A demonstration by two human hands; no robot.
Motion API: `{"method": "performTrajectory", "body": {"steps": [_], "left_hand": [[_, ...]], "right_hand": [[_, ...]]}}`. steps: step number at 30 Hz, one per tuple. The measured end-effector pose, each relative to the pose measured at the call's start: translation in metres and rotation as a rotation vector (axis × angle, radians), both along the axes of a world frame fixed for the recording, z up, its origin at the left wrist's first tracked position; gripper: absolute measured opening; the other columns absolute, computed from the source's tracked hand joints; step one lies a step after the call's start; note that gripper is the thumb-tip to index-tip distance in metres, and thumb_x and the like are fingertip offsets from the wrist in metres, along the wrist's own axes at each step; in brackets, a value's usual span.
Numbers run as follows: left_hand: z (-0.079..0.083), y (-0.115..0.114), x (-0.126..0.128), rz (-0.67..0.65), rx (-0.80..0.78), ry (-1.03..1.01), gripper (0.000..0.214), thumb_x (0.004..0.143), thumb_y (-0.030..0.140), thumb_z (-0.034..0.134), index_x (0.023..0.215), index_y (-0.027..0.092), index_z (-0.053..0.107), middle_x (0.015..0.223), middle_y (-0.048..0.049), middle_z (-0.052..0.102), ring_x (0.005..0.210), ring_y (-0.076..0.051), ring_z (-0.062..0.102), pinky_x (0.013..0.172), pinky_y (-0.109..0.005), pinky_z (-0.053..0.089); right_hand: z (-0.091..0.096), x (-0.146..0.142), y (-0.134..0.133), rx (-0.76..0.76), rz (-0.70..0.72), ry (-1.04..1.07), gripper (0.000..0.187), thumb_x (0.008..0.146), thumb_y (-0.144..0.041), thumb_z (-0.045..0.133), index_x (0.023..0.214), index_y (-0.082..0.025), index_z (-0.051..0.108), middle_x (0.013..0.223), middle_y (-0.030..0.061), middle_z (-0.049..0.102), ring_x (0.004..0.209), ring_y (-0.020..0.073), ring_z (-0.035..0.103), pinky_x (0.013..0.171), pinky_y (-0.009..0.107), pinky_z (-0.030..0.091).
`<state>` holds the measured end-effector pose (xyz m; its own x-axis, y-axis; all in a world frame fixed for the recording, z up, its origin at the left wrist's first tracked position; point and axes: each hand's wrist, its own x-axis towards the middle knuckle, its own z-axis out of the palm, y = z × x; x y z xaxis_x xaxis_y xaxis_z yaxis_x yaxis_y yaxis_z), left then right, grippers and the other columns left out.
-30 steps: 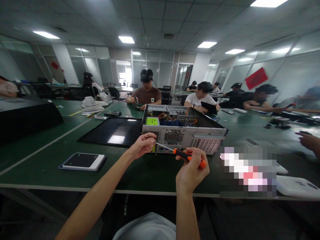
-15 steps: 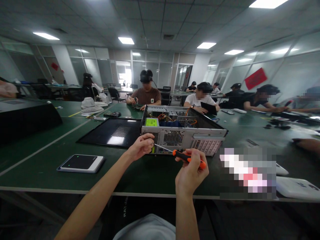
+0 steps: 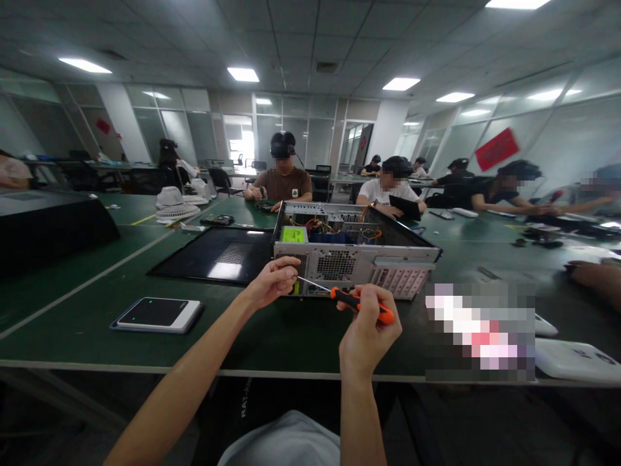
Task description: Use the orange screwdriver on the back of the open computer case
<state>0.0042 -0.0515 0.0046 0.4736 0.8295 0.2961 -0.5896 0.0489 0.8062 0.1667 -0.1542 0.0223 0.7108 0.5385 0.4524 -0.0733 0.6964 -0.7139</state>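
Observation:
An orange and black screwdriver (image 3: pixel 361 304) is gripped by its handle in my right hand (image 3: pixel 369 333), its thin shaft pointing up and left. At the shaft's tip is my left hand (image 3: pixel 274 281), fingers pinched together; whatever lies between them is too small to make out. Just beyond both hands a computer case (image 3: pixel 356 259) lies on its side with its top face uncovered. Its metal rear panel, with a fan grille and slot covers, faces me. Inside, a power supply with a bright green label (image 3: pixel 294 235) and several coloured cables show.
A black side panel (image 3: pixel 213 255) lies left of the case. Nearer me rests a white and black device (image 3: pixel 158 315). At the right are a white device (image 3: pixel 575 360) and a blurred-out patch. Co-workers sit across the green table (image 3: pixel 233 349), and a hand reaches in at far right.
Both hands and the screwdriver have shifted very slightly left, with the tip still at my left fingers. The view has tilted a little.

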Motion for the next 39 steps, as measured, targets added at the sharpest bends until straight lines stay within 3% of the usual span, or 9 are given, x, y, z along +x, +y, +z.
{"method": "performTrajectory", "body": {"steps": [11, 17, 22, 28, 34, 39], "left_hand": [[0.002, 0.002, -0.001, 0.053, -0.042, -0.008, 0.033, 0.061, 0.022, 0.092, 0.090, 0.015, 0.078, 0.054, 0.0072, 0.046, 0.047, -0.004, 0.036, 0.039, -0.013, 0.026], [0.004, 0.002, -0.002, 0.079, -0.046, -0.022, 0.021, 0.062, 0.023, 0.088, 0.077, 0.014, 0.076, 0.052, 0.0037, 0.049, 0.052, -0.008, 0.042, 0.038, -0.013, 0.026], [0.011, 0.001, -0.011, 0.118, -0.019, -0.053, 0.026, 0.064, 0.030, 0.090, 0.080, 0.015, 0.077, 0.056, 0.0027, 0.054, 0.051, -0.007, 0.044, 0.037, -0.012, 0.027], [0.022, 0.003, -0.041, 0.233, 0.175, 0.160, 0.035, 0.061, 0.039, 0.097, 0.081, 0.015, 0.081, 0.062, -0.0028, 0.068, 0.046, -0.006, 0.048, 0.039, -0.015, 0.032], [0.026, -0.003, -0.052, 0.389, 0.390, 0.609, 0.036, 0.073, 0.043, 0.088, 0.097, 0.017, 0.084, 0.075, -0.0071, 0.076, 0.045, -0.006, 0.047, 0.041, -0.019, 0.036], [0.021, -0.006, -0.052, 0.683, 0.699, 0.770, 0.021, 0.084, 0.037, 0.078, 0.098, 0.023, 0.084, 0.085, -0.0067, 0.078, 0.061, -0.013, 0.061, 0.051, -0.020, 0.044]], "right_hand": [[-0.004, -0.001, 0.000, -0.009, 0.083, -0.039, 0.022, 0.090, -0.038, 0.070, 0.082, -0.017, 0.066, 0.070, -0.0043, 0.063, 0.045, 0.0091, 0.060, 0.043, 0.020, 0.048], [-0.004, -0.009, -0.007, 0.069, 0.137, -0.183, 0.013, 0.095, -0.031, 0.066, 0.089, -0.020, 0.071, 0.084, -0.0027, 0.063, 0.055, 0.0087, 0.062, 0.052, 0.024, 0.053], [-0.006, -0.028, -0.017, 0.122, 0.180, -0.359, 0.009, 0.096, -0.027, 0.066, 0.090, -0.022, 0.071, 0.090, 0.0010, 0.062, 0.082, 0.0150, 0.062, 0.072, 0.031, 0.053], [-0.002, -0.043, -0.026, 0.111, 0.212, -0.266, 0.019, 0.097, -0.029, 0.065, 0.080, -0.022, 0.065, 0.087, 0.0003, 0.059, 0.083, 0.0159, 0.059, 0.075, 0.032, 0.049], [-0.006, -0.034, -0.016, 0.089, 0.281, -0.219, 0.023, 0.099, -0.034, 0.061, 0.080, -0.021, 0.066, 0.086, 0.0009, 0.058, 0.083, 0.0163, 0.057, 0.077, 0.032, 0.047], [-0.015, -0.031, -0.007, 0.141, 0.455, -0.206, 0.032, 0.102, -0.045, 0.050, 0.099, -0.021, 0.071, 0.101, 0.0054, 0.058, 0.086, 0.0182, 0.059, 0.074, 0.034, 0.052]]}}
